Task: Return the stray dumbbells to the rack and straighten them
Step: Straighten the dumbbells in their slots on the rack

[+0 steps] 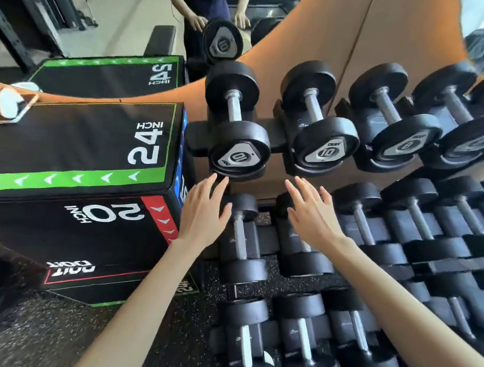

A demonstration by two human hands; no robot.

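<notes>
Our fingers (208,188) are straight and fanned apart on both hands, clamped on nothing. The left hand (202,215) reaches up at centre frame, its tips just under the near head of the left 10 dumbbell (238,154); whether they touch it we cannot tell. The right hand (312,219) hovers beside it, a little below the second 10 dumbbell (323,151) and apart from it. Both dumbbells lie in the top tier of the rack (278,131), handles running away from us toward the orange wall (386,36).

We judge the step in hand to be straightening this pair. The left one's label sits at a different angle from its neighbour's, and its near head seems to stick out further over its cradle. To do it well, we should meet each near head with a flat palm and push straight along the handle until both heads settle in their saddles. Then we roll the left one until the numbers match. Fingers belong on the face of the head, never between head and cradle.

Toward the right edge the dumbbells blur and their labels are unreadable. The bottom tier (296,342) is cut off by the lower frame edge. The plyo box (76,144) at left hides the floor behind it, so we cannot say whether any stray remains there.
</notes>
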